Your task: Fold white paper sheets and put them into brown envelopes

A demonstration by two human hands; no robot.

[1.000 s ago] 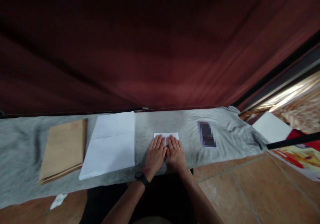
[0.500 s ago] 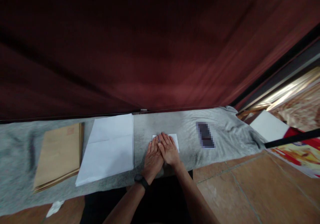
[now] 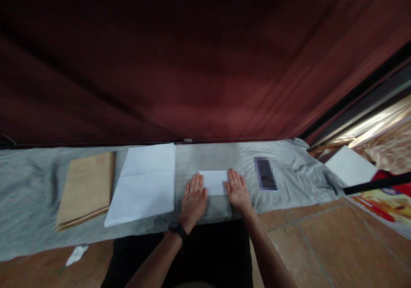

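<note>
My left hand [image 3: 194, 199] and right hand [image 3: 238, 193]: fully flattened, gripping nothing | small white paper [image 3: 216, 183]: flat between them, apparently already folded | larger white sheets [image 3: 144, 189]: untouched

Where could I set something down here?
Bare cloth shows left of the brown stack, right of the dark item, and between the small paper and red curtain. Crowded: between the brown stack and big sheets, and at the small paper's sides, by the left hand and right hand.
</note>
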